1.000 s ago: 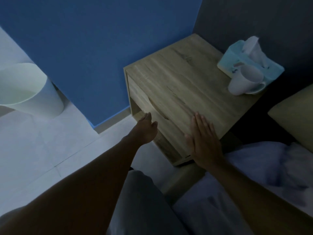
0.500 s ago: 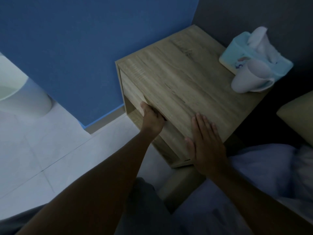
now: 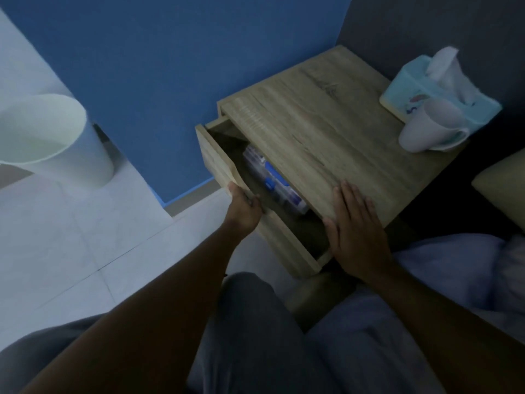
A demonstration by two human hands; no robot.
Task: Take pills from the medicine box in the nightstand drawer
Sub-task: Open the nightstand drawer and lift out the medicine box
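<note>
Since half a second ago the drawer (image 3: 218,166) has slid out of the nightstand (image 3: 326,137), drawn by the left hand (image 3: 244,213), whose fingers (image 3: 254,199) are curled over the top edge of the drawer front, thumb on the outer face, pinching the panel. Just inside that grip, toward the nightstand body, lies the medicine box (image 3: 272,180): a clear, flat case with blue marks, resting on the drawer floor with its long axis running along the drawer's width, parallel to the front panel, and its far side tucked under the overhanging top. The right hand (image 3: 355,231) rests flat on the near corner of the nightstand top, fingers spread and a little apart, holding nothing; it appears to be steadying the furniture. The box sits between the two hands, slightly nearer the left, but that hand is occupied, so the free right one looks better placed to reach down and leftward into the gap. More opening may be needed, since only part of the box shows. On the wood-grain top, well apart from the hands, stand a tissue box (image 3: 420,89) and a white mug (image 3: 429,129) touching it. Beyond are a blue wall (image 3: 170,66), pale tiled floor (image 3: 71,237), a white bin (image 3: 48,137) and bedding (image 3: 454,280) at right; the room is dim.
</note>
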